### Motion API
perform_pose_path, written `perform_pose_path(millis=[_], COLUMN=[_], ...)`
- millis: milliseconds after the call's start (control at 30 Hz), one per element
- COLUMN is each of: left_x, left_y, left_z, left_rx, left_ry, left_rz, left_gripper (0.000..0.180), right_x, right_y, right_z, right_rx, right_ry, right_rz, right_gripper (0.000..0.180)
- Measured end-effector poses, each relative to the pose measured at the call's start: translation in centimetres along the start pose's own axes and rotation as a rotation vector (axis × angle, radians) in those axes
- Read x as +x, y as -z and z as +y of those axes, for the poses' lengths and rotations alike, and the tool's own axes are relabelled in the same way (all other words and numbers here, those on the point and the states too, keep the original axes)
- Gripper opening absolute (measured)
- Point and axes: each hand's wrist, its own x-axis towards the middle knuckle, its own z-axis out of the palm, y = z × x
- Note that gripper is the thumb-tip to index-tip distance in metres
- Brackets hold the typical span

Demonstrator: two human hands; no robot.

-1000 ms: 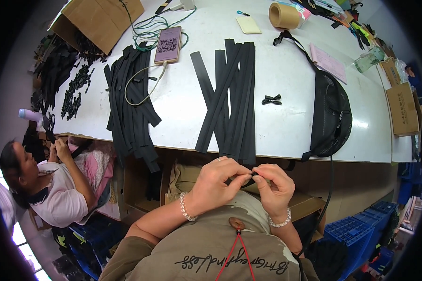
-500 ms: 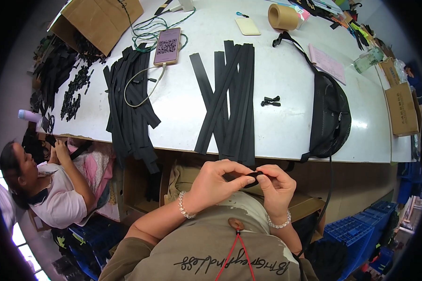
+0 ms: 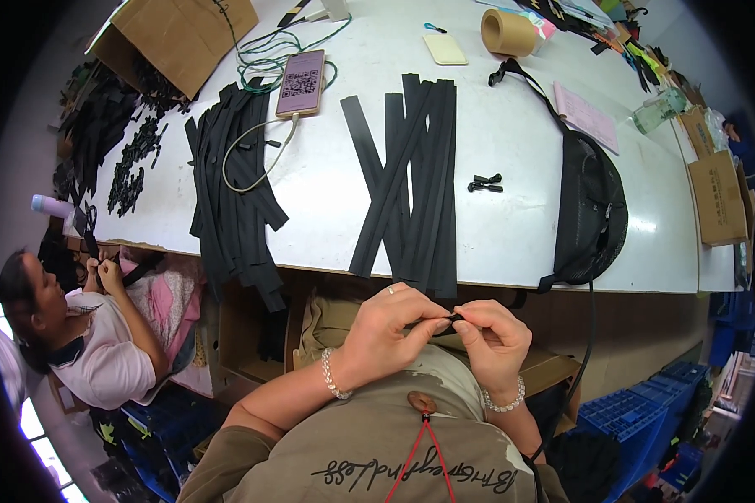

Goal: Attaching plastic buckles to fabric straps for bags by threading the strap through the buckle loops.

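Note:
Just off the table's near edge, my left hand [image 3: 386, 332] and my right hand [image 3: 497, 342] meet with pinched fingertips. Between them they grip a small black piece [image 3: 455, 318], mostly covered by the fingers, so its exact kind does not show. Straight beyond my hands lies a loose pile of flat black strips [image 3: 434, 180], some crossing, their near ends hanging over the edge. A few short black cord-like pulls [image 3: 485, 183] rest to the right of that pile.
Another heap of black strips [image 3: 233, 180] lies to the left, under a cable from a phone [image 3: 300, 82]. A black mesh bag [image 3: 591, 205] sits at the right. Farther back are a tape roll [image 3: 509, 32] and a cardboard box [image 3: 195, 42]. A co-worker [image 3: 101, 327] sits at left.
My fingertips have drawn closer around the black piece, and less of it shows now. The co-worker's hands have shifted slightly down.

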Motion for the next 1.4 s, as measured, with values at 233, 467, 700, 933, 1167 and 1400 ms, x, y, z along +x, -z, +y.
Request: perform_pose_path(millis=[233, 467, 700, 933, 1167, 1400], left_x=[-0.1, -0.1, -0.4, 0.4, -0.7, -0.4], left_y=[-0.3, -0.8, -1.2, 0.4, -0.6, -0.8], left_z=[-0.1, -0.9, -1.0, -1.5, -1.6, -1.8], left_rx=[-0.058, -0.442, -0.63, -0.351, -0.505, -0.561], left_ry=[0.043, 0.183, 0.249, 0.189, 0.412, 0.413], left_rz=[-0.005, 0.003, 0.06, -0.24, -0.138, -0.053], left_gripper=[0.01, 0.009, 0.022, 0.027, 0.026, 0.016], right_x=[0.3, -0.2, 0.3, 0.2, 0.8, 1.7], right_y=[0.4, -2.4, -0.6, -0.4, 0.0, -0.8], right_z=[-0.4, -1.4, -0.9, -1.1, -1.0, -2.2], right_rx=[-0.111, 0.321, -0.336, -0.404, -0.4, -0.33], right_ry=[0.044, -0.146, 0.217, 0.109, -0.127, -0.136], right_rz=[-0.041, 0.279, 0.082, -0.007, -0.21, -0.301], right_gripper=[0.016, 0.017, 0.018, 0.016, 0.011, 0.007])
